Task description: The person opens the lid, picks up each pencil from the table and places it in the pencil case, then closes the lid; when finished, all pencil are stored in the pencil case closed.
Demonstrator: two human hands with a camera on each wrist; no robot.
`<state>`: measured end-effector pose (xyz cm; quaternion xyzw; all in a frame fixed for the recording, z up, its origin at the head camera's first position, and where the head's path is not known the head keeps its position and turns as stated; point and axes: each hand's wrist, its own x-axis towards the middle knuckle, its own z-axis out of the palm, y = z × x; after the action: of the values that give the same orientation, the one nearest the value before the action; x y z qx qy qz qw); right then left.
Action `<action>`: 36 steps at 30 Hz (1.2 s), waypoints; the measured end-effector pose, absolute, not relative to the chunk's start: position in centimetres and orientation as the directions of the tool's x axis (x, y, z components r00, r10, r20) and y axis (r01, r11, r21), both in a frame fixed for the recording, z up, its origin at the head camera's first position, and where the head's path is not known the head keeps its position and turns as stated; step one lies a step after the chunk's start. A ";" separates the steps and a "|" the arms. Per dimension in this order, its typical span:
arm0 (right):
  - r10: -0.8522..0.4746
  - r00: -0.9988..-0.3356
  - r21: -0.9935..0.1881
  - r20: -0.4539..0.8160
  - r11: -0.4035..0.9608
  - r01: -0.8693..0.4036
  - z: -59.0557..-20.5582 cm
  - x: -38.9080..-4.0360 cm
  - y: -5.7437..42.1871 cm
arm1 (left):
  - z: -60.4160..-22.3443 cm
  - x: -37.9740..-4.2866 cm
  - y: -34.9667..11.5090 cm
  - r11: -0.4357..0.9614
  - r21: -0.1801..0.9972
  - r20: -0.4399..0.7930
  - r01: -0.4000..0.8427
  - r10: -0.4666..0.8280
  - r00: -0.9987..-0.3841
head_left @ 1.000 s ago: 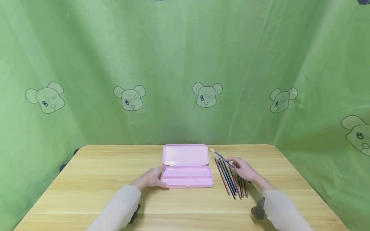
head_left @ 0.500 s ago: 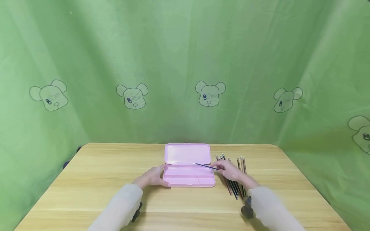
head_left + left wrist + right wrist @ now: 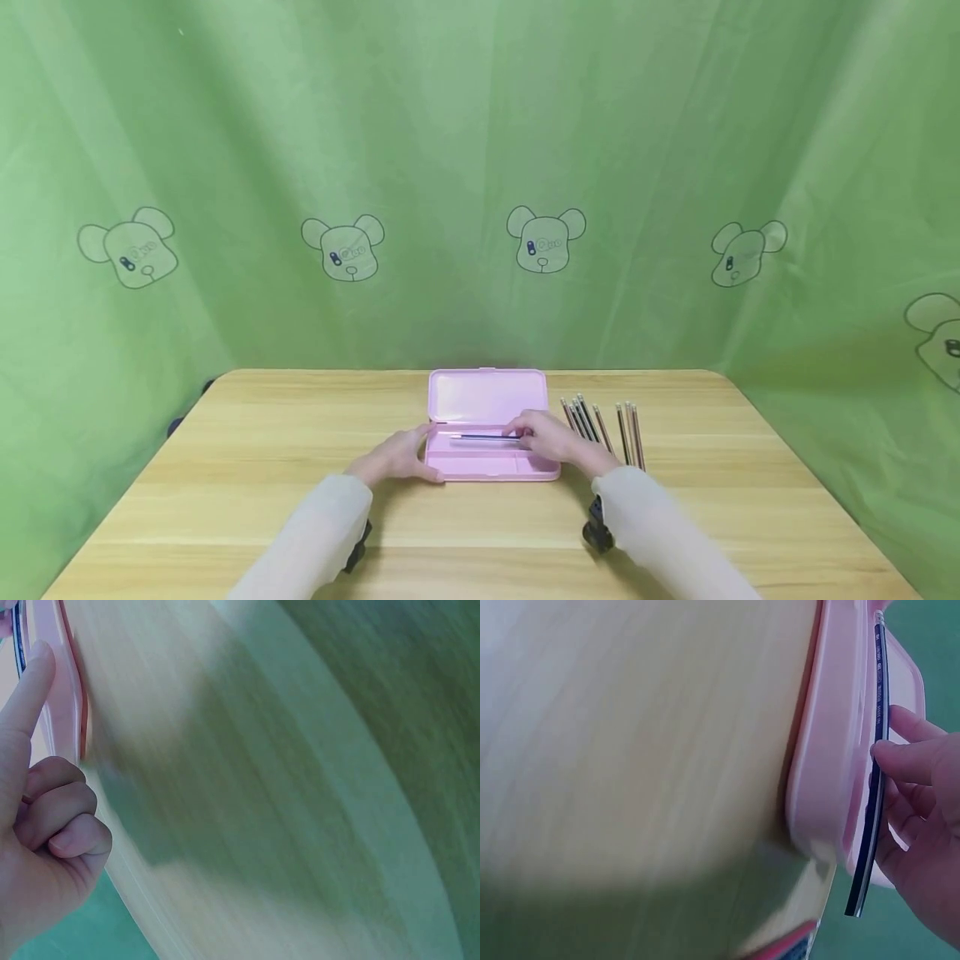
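Note:
A pink pencil case (image 3: 487, 396) lies with its lid folded back on the wooden table. My left hand (image 3: 397, 457) holds its left end, thumb at the front corner; in the left wrist view several fingers (image 3: 64, 802) are curled beside the pink edge. Over the case's rear compartment, my right hand (image 3: 543, 435) pinches a dark pencil (image 3: 483, 437) between thumb and fingers. The pencil lies roughly level, its pale end pointing left. Seen from the right wrist, this pencil (image 3: 877, 690) runs along the case; whether it touches the case floor I cannot tell.
Several loose pencils (image 3: 583, 417) lie right of the case, partly hidden by my right forearm. The front tray has a divider near its right side. A green curtain (image 3: 450, 317) with bear outlines hangs behind the table (image 3: 300, 417).
My right hand has carried the dark pencil left from the loose pencils to above the case, turning it from slanted to nearly level. The left hand has stayed at the case's left end.

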<state>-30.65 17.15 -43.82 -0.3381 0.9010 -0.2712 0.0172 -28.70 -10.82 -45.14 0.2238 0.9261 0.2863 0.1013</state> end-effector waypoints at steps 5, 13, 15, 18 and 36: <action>-0.623 -0.771 -0.508 0.133 0.625 -0.593 -44.2 -30.6 15.9 | -45.3 -28.5 -10.7 0.729 0.585 -0.060 0.356 0.477 -0.877; -0.620 -0.779 -0.490 0.099 0.651 -0.580 -44.6 -30.7 14.8 | -45.2 -28.3 -10.5 0.731 0.591 -0.066 0.341 0.466 -0.883; -0.610 -0.788 -0.486 0.083 0.665 -0.566 -44.6 -30.7 14.5 | -45.1 -28.3 -10.6 0.730 0.591 -0.061 0.344 0.466 -0.883; -0.600 -0.799 -0.480 0.050 0.687 -0.546 -44.5 -30.7 14.0 | -45.1 -28.3 -10.7 0.731 0.589 -0.061 0.346 0.466 -0.882; -0.556 -0.825 -0.621 0.100 0.613 -0.488 -44.9 -30.8 15.0 | -44.9 -28.5 -10.5 0.764 0.552 -0.080 0.333 0.446 -0.891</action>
<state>-30.78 15.03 -44.95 -0.2911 0.8966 -0.3299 0.0513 -28.53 -10.54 -44.88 0.2086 0.9335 0.2725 0.1040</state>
